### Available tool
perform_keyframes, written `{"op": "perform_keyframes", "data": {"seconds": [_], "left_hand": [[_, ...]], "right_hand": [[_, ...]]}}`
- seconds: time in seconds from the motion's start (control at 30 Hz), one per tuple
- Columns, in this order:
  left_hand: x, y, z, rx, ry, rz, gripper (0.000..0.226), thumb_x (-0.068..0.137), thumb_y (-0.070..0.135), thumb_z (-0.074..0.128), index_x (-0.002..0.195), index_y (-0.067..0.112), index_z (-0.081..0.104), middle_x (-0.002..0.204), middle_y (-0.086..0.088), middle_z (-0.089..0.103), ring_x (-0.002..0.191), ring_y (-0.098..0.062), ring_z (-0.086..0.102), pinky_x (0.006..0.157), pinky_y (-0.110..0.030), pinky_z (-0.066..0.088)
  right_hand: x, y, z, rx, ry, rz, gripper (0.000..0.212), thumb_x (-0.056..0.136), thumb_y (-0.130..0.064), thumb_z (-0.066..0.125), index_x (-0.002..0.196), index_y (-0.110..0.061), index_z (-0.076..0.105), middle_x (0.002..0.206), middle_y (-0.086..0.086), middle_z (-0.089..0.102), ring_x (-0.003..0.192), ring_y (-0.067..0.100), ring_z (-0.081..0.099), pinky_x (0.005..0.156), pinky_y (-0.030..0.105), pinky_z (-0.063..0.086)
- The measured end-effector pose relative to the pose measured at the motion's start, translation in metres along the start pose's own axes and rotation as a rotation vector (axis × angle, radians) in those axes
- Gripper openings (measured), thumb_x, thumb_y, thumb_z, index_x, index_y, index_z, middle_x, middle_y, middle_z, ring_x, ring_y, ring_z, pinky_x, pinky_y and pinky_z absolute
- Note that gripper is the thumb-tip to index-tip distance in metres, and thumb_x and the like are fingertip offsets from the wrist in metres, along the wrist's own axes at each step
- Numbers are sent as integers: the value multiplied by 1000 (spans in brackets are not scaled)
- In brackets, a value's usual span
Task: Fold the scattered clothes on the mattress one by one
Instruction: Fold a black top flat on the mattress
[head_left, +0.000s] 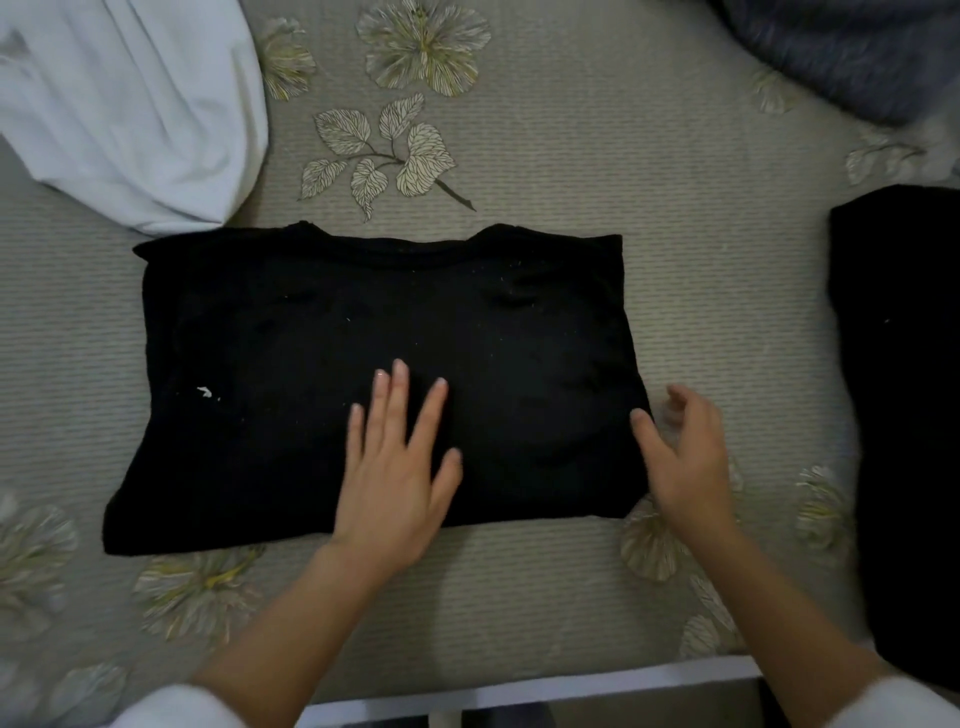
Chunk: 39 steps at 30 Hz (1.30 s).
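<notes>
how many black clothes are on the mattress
2: a folded shirt in the middle under the left hand, and another piece at the right edge, partly cut off. Others may be out of view.

Your left hand (395, 473) lies flat on the folded black cotton shirt (322, 364), fingers straight. Your right hand (685, 457), blurred, is at the shirt's right edge, thumb on the cloth, fingers loosely curled. The shirt lies on the beige ribbed mattress with a leaf print (701, 260). Crumpled white cloth (119, 104) far left, grey-blue fabric (852, 47) far right, another black garment (904, 415) at right.
</notes>
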<state>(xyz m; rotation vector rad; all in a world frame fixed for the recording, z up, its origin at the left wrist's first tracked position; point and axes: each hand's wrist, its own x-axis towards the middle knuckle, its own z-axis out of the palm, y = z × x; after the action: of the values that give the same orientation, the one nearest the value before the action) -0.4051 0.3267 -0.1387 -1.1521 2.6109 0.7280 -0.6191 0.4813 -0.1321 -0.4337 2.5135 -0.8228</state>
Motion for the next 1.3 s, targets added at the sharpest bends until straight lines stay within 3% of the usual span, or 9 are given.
{"op": "perform_keyframes", "data": {"seconds": [0.23,0.37,0.5,0.6,0.73,0.83,1.03,1.17,1.3], "left_hand": [[-2,14,26,51,-76,-48,69,86,59,-3,147,29,-18,153,-4,-32,138,-16,-37,113,-37,-18],[-2,13,23,61,-114,-32,70,83,60,-7,144,30,-26,149,-3,-40,133,-14,-44,109,-35,-24],[4,7,9,-231,-213,-22,67,97,49,33,150,36,-5,153,7,-33,132,-5,-41,106,-28,-25],[8,-1,-20,-724,-330,-98,57,94,30,55,144,38,31,158,14,-4,138,1,-22,113,-30,-15],[-2,-12,-57,-1317,-353,-363,37,95,37,47,132,39,52,146,19,35,140,-4,25,114,-27,16],[-12,-29,-68,-1612,-332,-435,42,93,43,44,131,31,56,141,8,50,134,-9,38,115,-33,25],[-29,-86,-89,-1914,-171,-586,47,93,46,38,131,24,56,133,-3,59,123,-20,54,111,-39,34],[-45,-127,-102,-2032,2,-642,48,95,43,35,130,18,57,127,-8,63,108,-21,63,91,-35,48],[-56,-165,-107,-1984,67,-719,50,98,45,30,130,17,55,122,-10,66,105,-26,63,89,-41,47]], "right_hand": [[3,-19,-6,314,-201,409,41,76,-30,78,108,-13,59,101,1,69,91,18,68,83,39,56],[4,-24,-16,466,-458,561,39,75,-30,76,107,-11,68,103,9,73,98,31,69,79,38,51],[-2,-45,-22,738,-567,637,42,75,-22,68,114,-8,66,114,7,70,107,26,65,91,44,52],[-11,-74,-23,860,-560,596,36,69,-16,65,104,-6,68,113,9,70,102,25,65,84,37,48],[-26,-124,-11,975,-640,461,43,71,-10,60,113,-4,65,118,8,68,112,23,62,99,35,44],[-41,-164,12,912,-715,353,51,66,-7,62,117,-3,62,104,7,70,95,21,66,72,27,54],[-71,-225,77,688,-806,185,41,75,2,59,108,-22,61,100,5,68,91,20,67,74,31,54],[-94,-262,127,636,-915,121,51,72,0,59,116,-25,59,93,5,68,83,20,67,68,34,53],[-109,-269,186,262,-1016,-65,75,84,-21,60,146,-44,26,109,0,64,76,11,64,58,23,51]]}}
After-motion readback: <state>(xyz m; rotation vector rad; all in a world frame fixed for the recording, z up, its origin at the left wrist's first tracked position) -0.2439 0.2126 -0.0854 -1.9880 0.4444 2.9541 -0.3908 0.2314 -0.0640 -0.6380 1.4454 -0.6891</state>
